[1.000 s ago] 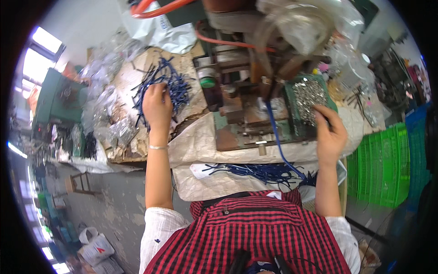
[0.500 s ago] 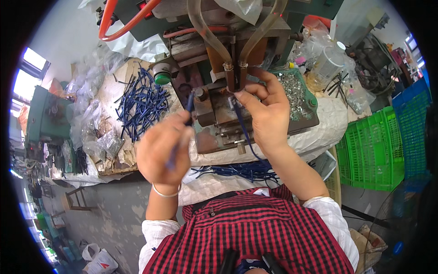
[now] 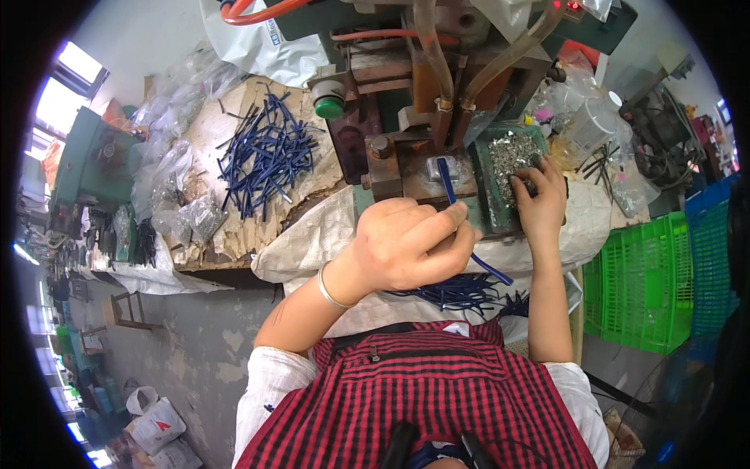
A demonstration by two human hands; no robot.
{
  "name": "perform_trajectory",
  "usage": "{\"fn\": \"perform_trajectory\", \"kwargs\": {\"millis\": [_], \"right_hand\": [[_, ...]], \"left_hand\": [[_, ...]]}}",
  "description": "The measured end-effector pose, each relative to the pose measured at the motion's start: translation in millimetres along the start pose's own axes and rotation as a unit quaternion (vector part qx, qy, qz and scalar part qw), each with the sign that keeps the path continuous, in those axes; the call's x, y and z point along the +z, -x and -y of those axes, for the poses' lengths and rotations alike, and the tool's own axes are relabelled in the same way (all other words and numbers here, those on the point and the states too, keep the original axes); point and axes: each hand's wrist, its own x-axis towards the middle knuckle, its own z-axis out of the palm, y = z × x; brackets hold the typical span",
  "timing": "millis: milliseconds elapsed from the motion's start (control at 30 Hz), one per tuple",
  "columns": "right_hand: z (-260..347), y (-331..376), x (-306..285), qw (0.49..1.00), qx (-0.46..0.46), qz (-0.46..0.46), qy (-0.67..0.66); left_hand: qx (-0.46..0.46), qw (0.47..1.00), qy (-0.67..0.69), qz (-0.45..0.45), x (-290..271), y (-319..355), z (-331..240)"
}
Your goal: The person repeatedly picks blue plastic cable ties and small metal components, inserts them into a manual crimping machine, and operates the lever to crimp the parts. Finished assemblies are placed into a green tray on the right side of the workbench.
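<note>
My left hand [image 3: 410, 244] is closed around a blue cord piece [image 3: 451, 186] whose upper end points at the metal block of the press machine [image 3: 406, 117]. My right hand [image 3: 537, 197] rests with its fingers in a green tray of small silver metal parts [image 3: 506, 152], fingertips pinched among them. A pile of loose blue cord pieces [image 3: 266, 152] lies on the cardboard-covered bench to the left. More finished blue cords [image 3: 453, 293] lie bundled on the white sack at my lap.
Clear hoses and an orange hose run down into the machine. A green push button [image 3: 330, 108] sits on its left. Green plastic crates [image 3: 652, 281] stand to the right, a clear jar [image 3: 587, 125] behind the tray, plastic bags [image 3: 168, 180] at far left.
My left hand brought a blue cord from the pile to the machine. My right hand left the machine's middle and went back to the tray of metal parts.
</note>
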Motion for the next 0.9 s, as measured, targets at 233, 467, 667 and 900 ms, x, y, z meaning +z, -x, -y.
{"fn": "perform_trajectory", "kwargs": {"millis": [233, 467, 667, 900], "right_hand": [[19.4, -22.4, 5.4, 0.976, -0.213, 0.045, 0.014], [3.8, -11.8, 3.6, 0.987, 0.035, -0.077, -0.136], [18.7, -15.1, -1.2, 0.986, 0.003, -0.073, -0.149], [5.9, 3.2, -6.7, 0.984, 0.038, -0.099, -0.142]], "left_hand": [[-0.024, 0.999, -0.035, 0.017, -6.2, 5.8, -8.8], [-0.226, 0.908, -0.335, 0.107, -80.4, 51.1, -25.7], [-0.388, 0.835, -0.389, 0.03, -117.3, 108.8, 102.1], [-0.389, 0.805, -0.405, 0.188, -66.3, 206.0, 181.5]]}}
